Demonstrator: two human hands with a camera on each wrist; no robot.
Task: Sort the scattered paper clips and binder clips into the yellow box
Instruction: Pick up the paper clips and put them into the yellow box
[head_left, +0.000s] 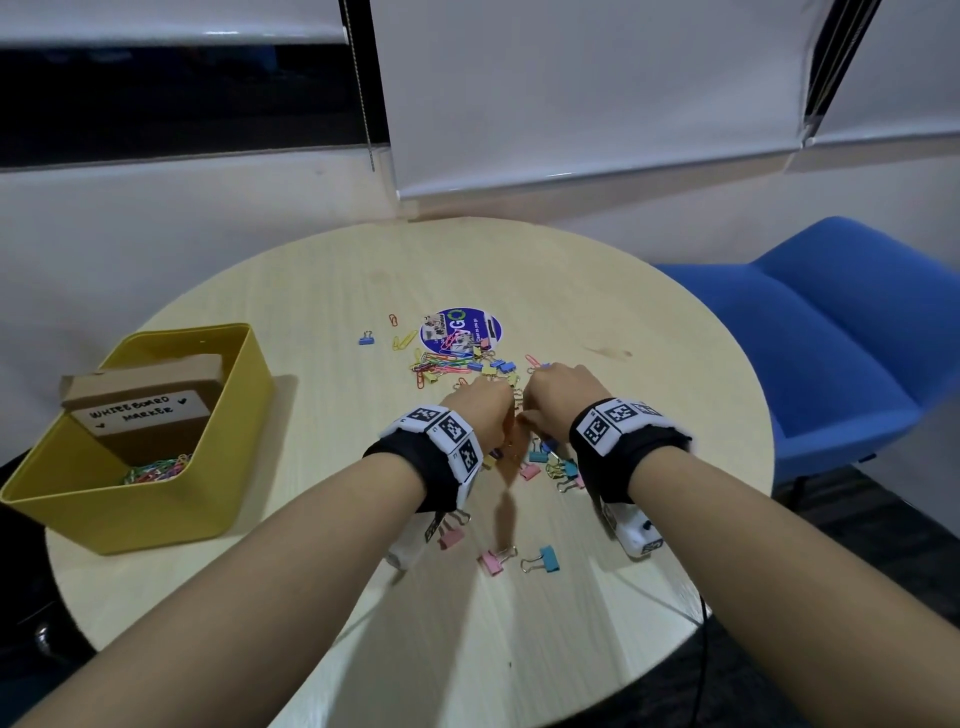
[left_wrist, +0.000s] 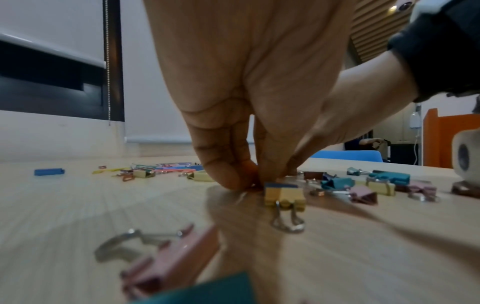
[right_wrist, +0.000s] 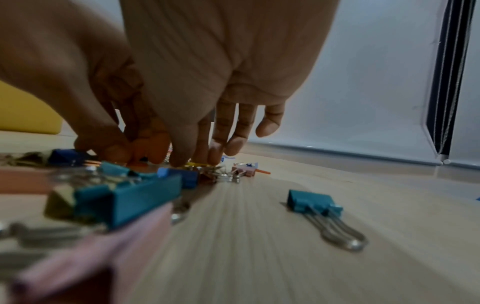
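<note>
Coloured paper clips (head_left: 441, 364) and binder clips (head_left: 545, 462) lie scattered mid-table. The yellow box (head_left: 130, 519) stands at the left, with several paper clips (head_left: 156, 470) inside. Both hands meet over the binder clips. My left hand (head_left: 485, 408) (left_wrist: 250, 183) pinches thumb and fingertips together on the table, on something small and dark red, right beside a yellow binder clip (left_wrist: 284, 196). My right hand (head_left: 558, 395) (right_wrist: 176, 160) reaches its fingers down onto the clips; its thumb side is hidden, so any grip is unclear. A teal binder clip (right_wrist: 313, 200) lies free to its right.
A brown cardboard box (head_left: 140, 410) labelled whiteboard marker leans inside the yellow box. A round blue sticker (head_left: 460, 330) lies behind the clips. A pink binder clip (head_left: 491, 561) and a blue one (head_left: 545, 558) lie nearer me. A blue chair (head_left: 831, 338) stands right of the round table (head_left: 363, 597).
</note>
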